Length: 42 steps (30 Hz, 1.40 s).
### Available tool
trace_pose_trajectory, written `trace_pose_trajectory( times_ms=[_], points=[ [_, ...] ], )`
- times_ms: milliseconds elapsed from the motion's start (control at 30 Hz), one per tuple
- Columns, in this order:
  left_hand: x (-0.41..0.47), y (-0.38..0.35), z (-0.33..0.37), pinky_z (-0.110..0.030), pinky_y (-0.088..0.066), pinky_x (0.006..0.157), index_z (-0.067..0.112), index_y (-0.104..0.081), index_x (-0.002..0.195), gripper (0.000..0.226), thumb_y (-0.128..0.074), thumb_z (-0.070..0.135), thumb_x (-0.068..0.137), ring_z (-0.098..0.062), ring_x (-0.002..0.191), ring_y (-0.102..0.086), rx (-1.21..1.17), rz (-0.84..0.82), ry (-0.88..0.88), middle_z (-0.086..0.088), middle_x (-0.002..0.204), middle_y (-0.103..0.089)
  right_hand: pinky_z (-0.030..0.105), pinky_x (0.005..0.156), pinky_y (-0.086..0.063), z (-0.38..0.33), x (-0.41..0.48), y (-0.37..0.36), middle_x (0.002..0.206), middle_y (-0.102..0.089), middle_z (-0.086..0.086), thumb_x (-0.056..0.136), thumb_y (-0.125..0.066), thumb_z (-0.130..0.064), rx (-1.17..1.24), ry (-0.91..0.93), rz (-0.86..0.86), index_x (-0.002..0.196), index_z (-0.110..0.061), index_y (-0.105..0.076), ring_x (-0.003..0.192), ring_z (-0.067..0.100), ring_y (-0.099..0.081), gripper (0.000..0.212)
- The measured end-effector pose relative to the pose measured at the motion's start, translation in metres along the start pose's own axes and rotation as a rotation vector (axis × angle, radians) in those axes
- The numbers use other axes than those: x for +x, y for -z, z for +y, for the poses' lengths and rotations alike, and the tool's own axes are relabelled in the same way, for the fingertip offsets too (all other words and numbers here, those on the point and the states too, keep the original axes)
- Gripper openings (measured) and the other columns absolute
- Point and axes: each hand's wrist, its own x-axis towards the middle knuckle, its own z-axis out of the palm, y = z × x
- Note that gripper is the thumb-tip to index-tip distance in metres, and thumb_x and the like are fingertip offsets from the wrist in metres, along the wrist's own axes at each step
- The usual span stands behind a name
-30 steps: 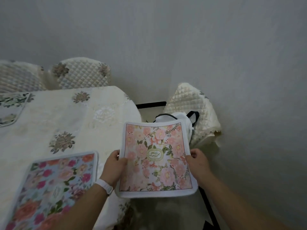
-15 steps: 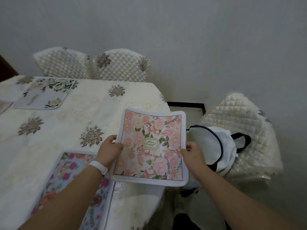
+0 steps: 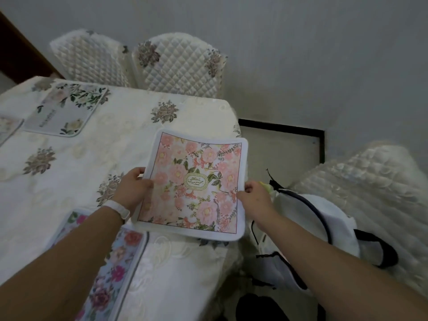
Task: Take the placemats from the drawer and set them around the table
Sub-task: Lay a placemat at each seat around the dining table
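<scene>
Pink placemat (image 3: 196,181) — left hand (image 3: 132,188), right hand (image 3: 254,198) grip its edges — perhaps overhanging table (image 3: 92,158).

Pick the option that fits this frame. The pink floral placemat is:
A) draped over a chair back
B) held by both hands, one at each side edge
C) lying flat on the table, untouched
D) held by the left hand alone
B: the left hand grips the pink placemat at its left edge while the right hand pinches its right edge.
</scene>
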Motion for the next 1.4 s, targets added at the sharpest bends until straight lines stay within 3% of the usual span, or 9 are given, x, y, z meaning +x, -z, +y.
trace_pose_trajectory(
  times_ms=[300, 433, 567, 767, 933, 1000, 1133, 1267, 1400],
  points=[
    [0.048, 0.002, 0.002, -0.037, -0.057, 0.058, 0.015, -0.065, 0.110, 0.026, -0.063, 0.002, 0.087, -0.031, 0.075, -0.072, -0.033, -0.006, 0.038, -0.011, 0.094, -0.073, 0.053, 0.083, -0.056, -0.002, 0.038, -0.020, 0.096, -0.065, 0.015, 0.088, -0.067, -0.012, -0.070, 0.003, -0.048, 0.097, -0.005, -0.055, 0.089, 0.032, -0.065, 0.017],
    [0.080, 0.006, -0.011, -0.027, -0.053, 0.049, 0.016, -0.065, 0.108, 0.026, -0.058, -0.001, 0.089, -0.021, 0.065, -0.067, -0.017, 0.022, 0.032, -0.003, 0.088, -0.071, 0.050, 0.081, -0.055, -0.004, 0.045, -0.036, 0.098, -0.064, 0.019, 0.088, -0.067, -0.013, -0.099, 0.011, -0.044, 0.099, -0.002, -0.054, 0.090, 0.035, -0.065, 0.020],
    [0.105, 0.008, -0.033, -0.035, -0.051, 0.055, 0.014, -0.065, 0.112, 0.029, -0.057, 0.001, 0.088, -0.027, 0.059, -0.061, -0.018, -0.024, 0.059, -0.013, 0.095, -0.070, 0.050, 0.081, -0.054, -0.003, 0.046, -0.046, 0.101, -0.063, 0.021, 0.088, -0.065, -0.012, -0.108, -0.021, 0.007, 0.101, -0.001, -0.053, 0.092, 0.037, -0.063, 0.021],
    [0.113, 0.014, -0.055, -0.038, -0.051, 0.045, 0.015, -0.061, 0.112, 0.027, -0.051, 0.003, 0.090, -0.027, 0.041, -0.056, 0.032, -0.062, 0.031, -0.015, 0.076, -0.067, 0.044, 0.074, -0.055, 0.004, 0.042, -0.053, 0.097, -0.064, 0.017, 0.087, -0.066, -0.014, -0.113, -0.057, -0.001, 0.095, -0.008, -0.054, 0.087, 0.034, -0.064, 0.015],
    [0.109, 0.009, -0.069, -0.032, -0.052, 0.061, 0.014, -0.055, 0.127, 0.037, -0.054, 0.007, 0.092, -0.023, 0.072, -0.065, 0.207, -0.014, -0.085, -0.008, 0.102, -0.068, 0.044, 0.080, -0.057, 0.012, 0.038, -0.055, 0.096, -0.066, 0.008, 0.089, -0.066, -0.014, -0.110, -0.090, -0.001, 0.098, -0.016, -0.056, 0.092, 0.027, -0.066, 0.014],
    [0.109, 0.006, -0.077, -0.036, -0.050, 0.082, 0.008, -0.051, 0.134, 0.045, -0.059, 0.011, 0.090, -0.028, 0.101, -0.060, 0.401, 0.051, -0.238, -0.015, 0.121, -0.059, 0.043, 0.079, -0.054, 0.014, 0.037, -0.056, 0.100, -0.063, 0.008, 0.088, -0.064, -0.018, -0.240, -0.022, 0.024, 0.109, -0.015, -0.054, 0.093, 0.028, -0.063, 0.023],
    [0.108, -0.007, -0.097, -0.048, -0.037, 0.106, 0.002, -0.048, 0.139, 0.060, -0.054, 0.034, 0.090, -0.038, 0.129, -0.045, 0.759, -0.007, -0.674, -0.023, 0.142, -0.047, 0.046, 0.106, -0.039, 0.018, 0.038, -0.060, 0.143, -0.043, 0.016, 0.091, -0.057, -0.037, -0.924, 0.496, 0.158, 0.144, -0.008, -0.038, 0.131, 0.032, -0.042, 0.063],
    [0.104, -0.041, -0.098, -0.051, -0.017, 0.119, 0.018, -0.030, 0.152, 0.065, -0.031, 0.052, 0.096, -0.027, 0.150, -0.014, 0.892, -0.201, -0.746, -0.007, 0.162, -0.019, 0.046, 0.119, 0.004, 0.014, 0.065, -0.077, 0.164, 0.000, 0.013, 0.099, -0.028, -0.057, -1.195, 0.596, -0.137, 0.156, -0.017, -0.011, 0.151, 0.031, 0.004, 0.073],
    [0.119, -0.073, -0.079, -0.045, -0.008, 0.122, 0.021, -0.019, 0.155, 0.064, -0.021, 0.052, 0.099, -0.016, 0.151, -0.001, 0.932, -0.263, -0.872, 0.001, 0.164, -0.010, 0.051, 0.121, 0.001, 0.000, 0.098, -0.108, 0.165, 0.009, 0.007, 0.098, -0.016, -0.062, -1.236, 0.717, -0.202, 0.157, -0.018, -0.001, 0.150, 0.027, 0.012, 0.075]
  ],
)
